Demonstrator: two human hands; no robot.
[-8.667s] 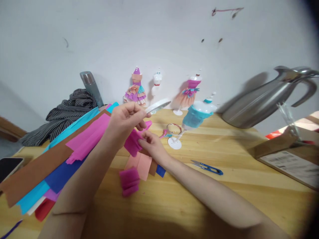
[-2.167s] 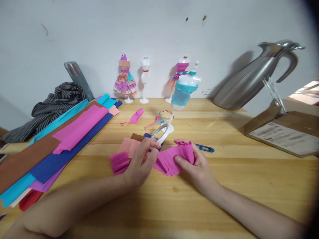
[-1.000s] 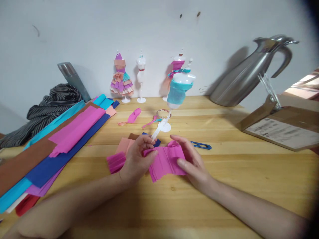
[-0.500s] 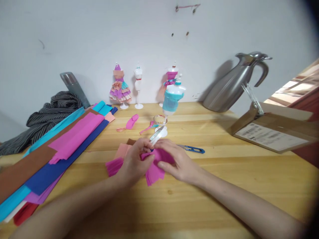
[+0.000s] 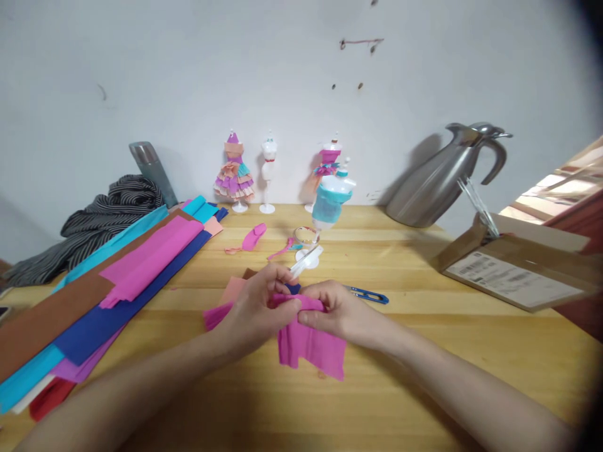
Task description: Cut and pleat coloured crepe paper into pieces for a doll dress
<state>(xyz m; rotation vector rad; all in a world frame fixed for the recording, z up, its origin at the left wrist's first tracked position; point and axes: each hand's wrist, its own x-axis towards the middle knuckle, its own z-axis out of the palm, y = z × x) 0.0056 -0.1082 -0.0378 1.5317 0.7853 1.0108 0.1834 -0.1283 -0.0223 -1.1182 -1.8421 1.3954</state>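
A piece of pink crepe paper hangs in soft folds between my hands, above the table. My left hand pinches its upper edge between thumb and fingers. Close beside it, my right hand pinches the same edge from the right. Just beyond my left fingertips is a pale, pointed, blade-like piece; whether it touches them I cannot tell. More pink paper and a peach piece lie by my left hand. A blue-handled tool lies beyond my right hand, partly hidden.
Coloured paper sheets are stacked on the left beside a striped cloth. Small dress forms stand at the back, one wearing turquoise. A steel jug and a cardboard box stand on the right.
The pink paper is now spread wider and hangs lower. My right hand has closed on its upper edge; earlier its fingers were curved more loosely around it. The view has tilted slightly upward.
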